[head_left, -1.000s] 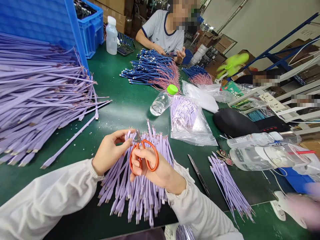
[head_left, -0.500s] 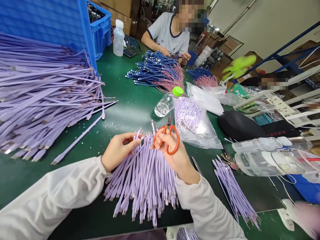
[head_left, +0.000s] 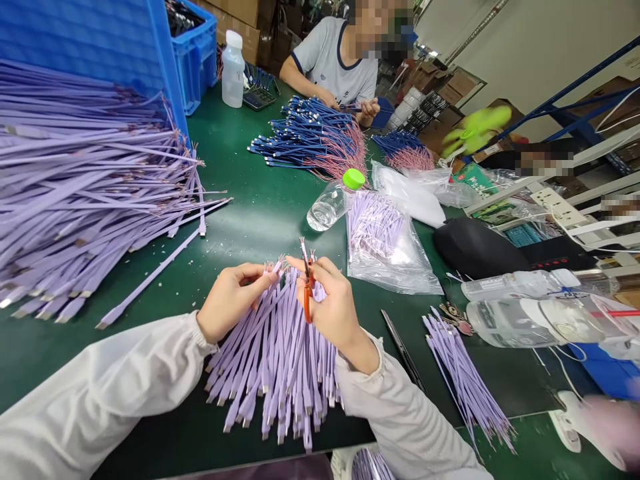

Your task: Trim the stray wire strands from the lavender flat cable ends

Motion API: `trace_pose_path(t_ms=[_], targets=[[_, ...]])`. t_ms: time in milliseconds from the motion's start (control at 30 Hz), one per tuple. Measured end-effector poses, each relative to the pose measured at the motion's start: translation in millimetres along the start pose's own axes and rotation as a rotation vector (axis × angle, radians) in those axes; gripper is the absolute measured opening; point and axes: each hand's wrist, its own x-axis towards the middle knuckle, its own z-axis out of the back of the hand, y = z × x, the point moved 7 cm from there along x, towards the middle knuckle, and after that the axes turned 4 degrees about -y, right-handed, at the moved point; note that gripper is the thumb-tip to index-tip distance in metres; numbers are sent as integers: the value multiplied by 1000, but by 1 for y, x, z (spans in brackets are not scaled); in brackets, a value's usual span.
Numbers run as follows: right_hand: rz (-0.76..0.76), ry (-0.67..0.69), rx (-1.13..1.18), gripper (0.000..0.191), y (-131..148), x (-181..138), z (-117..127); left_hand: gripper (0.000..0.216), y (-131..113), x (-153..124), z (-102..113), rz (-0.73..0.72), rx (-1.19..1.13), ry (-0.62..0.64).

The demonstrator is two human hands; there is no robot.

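Observation:
A pile of flat purple cables point(head_left: 287, 353) lies before me, metal plugs toward me and frayed wire ends pointing away. Above its far left side, my left hand point(head_left: 237, 297) pinches one purple cable point(head_left: 273, 271) close to its bare wires. My right hand point(head_left: 330, 300) is closed around orange-handled scissors point(head_left: 308, 293), whose dark blades point up and away, to the right of the pinched end. The fingers of my right hand partly hide the handles. My right index finger reaches toward the wires at my left fingertips.
A large purple cable heap point(head_left: 90, 187) fills the left beside a blue crate point(head_left: 195, 60). Ahead are a green-capped bottle point(head_left: 327, 207) and a bag of cables point(head_left: 380, 233). Tweezers point(head_left: 403, 350) and a small cable bundle point(head_left: 465, 380) lie right. A co-worker point(head_left: 335, 60) handles blue cables point(head_left: 310, 137).
My right hand has turned and moved slightly left, bringing the scissors from an upright, loops-facing hold to one seen edge-on, closer to my left hand. The left hand still pinches a cable.

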Motion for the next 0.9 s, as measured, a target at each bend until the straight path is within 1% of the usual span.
trace_pose_path(t_ms=[167,267,433,567,733,900], targets=[[-15,-38,-8,19,-1,-1,4,32,4,2,1,24,-11,-15],[4,-42,-27,21,2,-1,5,31,6,3,3,8,-9,-36],[101,90,34,33,9,0,-6,26,2,3,6,-82,88,-77],[81,149,72,36,6,2,-15,21,-1,2,6,-122,103,-68],[13,122,71,24,2,5,-12,29,5,2,3,-51,26,-43],[-17,85,90,22,0,4,-8,30,7,1,0,-15,8,-14]])
